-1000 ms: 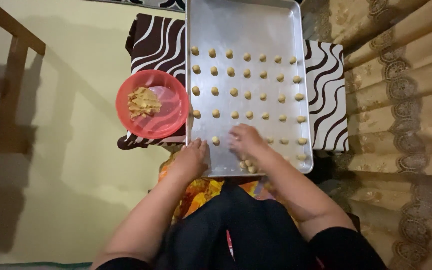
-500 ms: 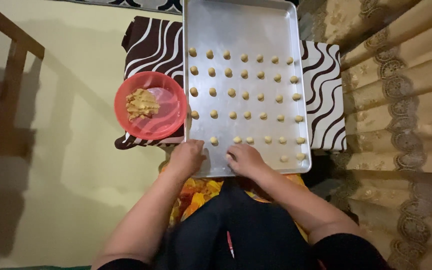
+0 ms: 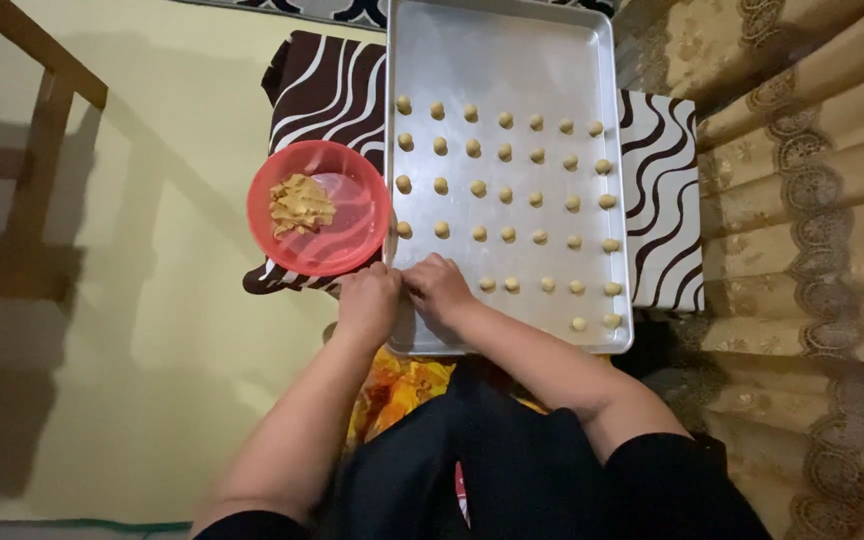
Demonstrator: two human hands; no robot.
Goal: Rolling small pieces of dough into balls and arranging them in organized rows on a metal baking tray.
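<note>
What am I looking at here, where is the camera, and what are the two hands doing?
There is no machine: a person works with two bare hands, and the one picture comes from a camera worn on that person's head, looking straight down. The left hand and the right hand meet, touching each other, at the near left corner of a large rectangular silver metal baking tray. Whether they pinch something between the fingers cannot be told. On the tray lie rows of small round tan dough balls; the far part is bare. Left of the tray stands a round red plastic bowl with a lump of tan dough in it. Tray and bowl rest on a brown cloth with white wavy stripes. To the right hang beige lace-trimmed curtains.
</note>
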